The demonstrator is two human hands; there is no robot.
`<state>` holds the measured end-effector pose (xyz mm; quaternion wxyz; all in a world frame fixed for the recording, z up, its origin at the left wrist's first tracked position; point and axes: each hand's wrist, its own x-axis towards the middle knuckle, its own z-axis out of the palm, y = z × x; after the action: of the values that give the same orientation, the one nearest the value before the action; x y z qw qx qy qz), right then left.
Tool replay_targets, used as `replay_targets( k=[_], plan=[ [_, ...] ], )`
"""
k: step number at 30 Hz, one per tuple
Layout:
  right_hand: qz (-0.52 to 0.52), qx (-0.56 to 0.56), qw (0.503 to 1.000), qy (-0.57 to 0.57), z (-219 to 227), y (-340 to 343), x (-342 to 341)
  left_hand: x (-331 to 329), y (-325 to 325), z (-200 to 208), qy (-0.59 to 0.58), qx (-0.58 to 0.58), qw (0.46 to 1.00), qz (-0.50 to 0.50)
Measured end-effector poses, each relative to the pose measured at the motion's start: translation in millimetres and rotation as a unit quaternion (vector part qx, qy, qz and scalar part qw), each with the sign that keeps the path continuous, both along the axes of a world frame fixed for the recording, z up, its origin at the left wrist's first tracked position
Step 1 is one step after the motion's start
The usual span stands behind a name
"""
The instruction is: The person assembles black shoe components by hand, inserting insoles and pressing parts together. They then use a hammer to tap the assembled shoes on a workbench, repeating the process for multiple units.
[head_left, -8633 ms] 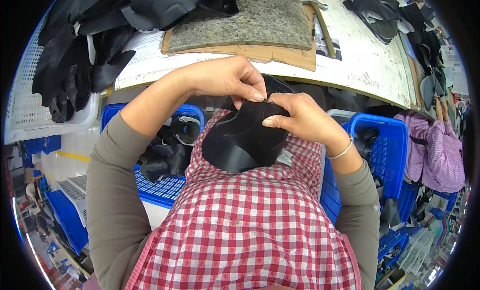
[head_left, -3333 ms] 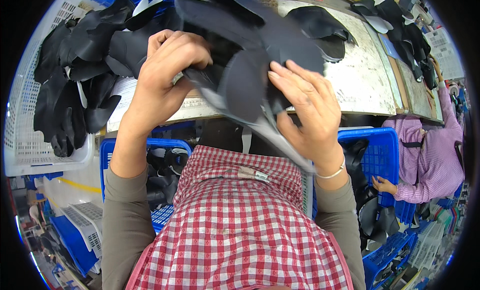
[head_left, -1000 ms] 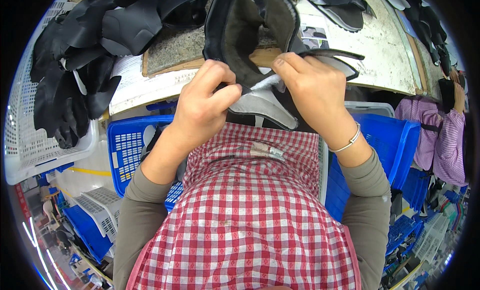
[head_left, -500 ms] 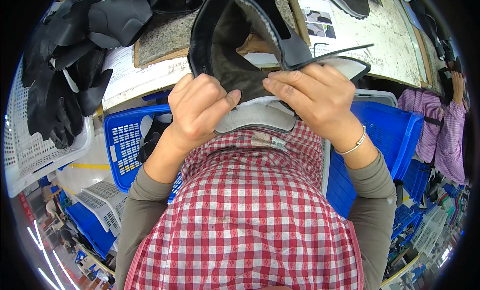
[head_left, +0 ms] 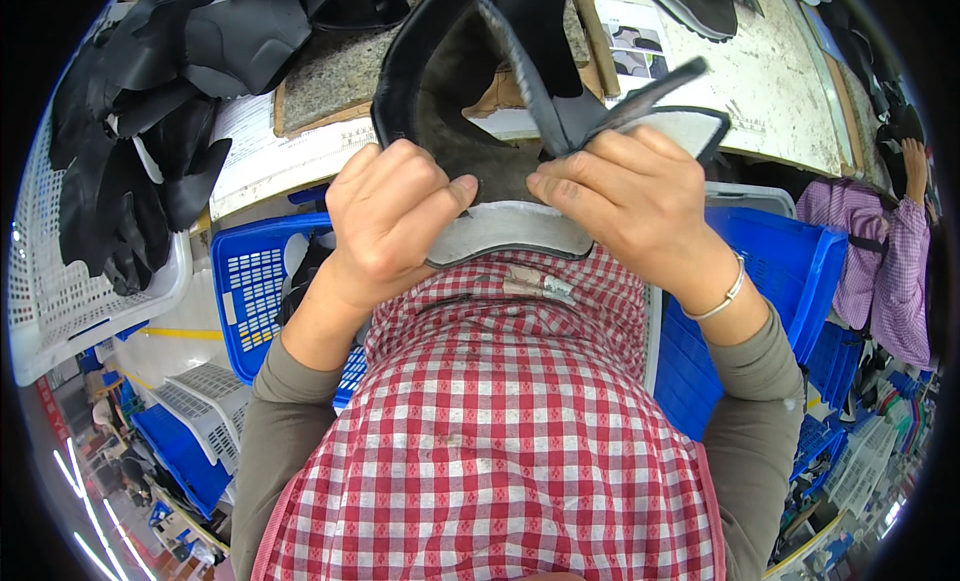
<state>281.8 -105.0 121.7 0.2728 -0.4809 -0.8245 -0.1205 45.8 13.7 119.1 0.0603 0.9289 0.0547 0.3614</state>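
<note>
Between my hands is a black shoe upper [head_left: 400, 91] with a dark brown-grey inside, spread open over the table edge. My left hand [head_left: 385, 221] is closed on its near left edge, thumb pressed against the dark inside. At the near right, my right hand [head_left: 640, 196] pinches the same upper, thumb and fingertips together. A pale grey, dark-edged flap [head_left: 510, 231] of it hangs below my fingers, over my checked apron. Beyond my right hand a blurred dark strip [head_left: 655, 91] sticks up beside another pale, black-edged flap [head_left: 690, 131]. What lies under my fingers is hidden.
A heap of black shoe pieces [head_left: 150, 81] covers the left of the table, over a white crate [head_left: 90, 331]. A stone slab [head_left: 330, 86] lies behind the upper. Blue baskets [head_left: 240, 281] flank me below the table. At the right is another person's checked sleeve [head_left: 895, 281].
My left hand has shifted slightly left and my right hand slightly down. The upper's edge between them is drawn straighter, and the dark strip by my right hand has swung upward.
</note>
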Motion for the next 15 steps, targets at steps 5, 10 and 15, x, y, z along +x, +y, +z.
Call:
replay_targets(
  k=[5, 10, 15],
  plan=[
    [-0.018, -0.138, 0.99, 0.036, 9.3, -16.6, -9.5, 3.3, -6.4, -0.6, 0.008, -0.004, 0.999, 0.047],
    [-0.089, -0.049, 0.995, 0.022, -7.6, -11.8, -21.0, -1.5, -9.9, 5.0, 0.078, -0.059, 0.993, 0.071],
    [-0.105, -0.017, 0.994, 0.014, -1.0, 0.5, -27.8, 8.0, 5.8, 56.3, 0.171, -0.025, 0.983, 0.059]
  ],
)
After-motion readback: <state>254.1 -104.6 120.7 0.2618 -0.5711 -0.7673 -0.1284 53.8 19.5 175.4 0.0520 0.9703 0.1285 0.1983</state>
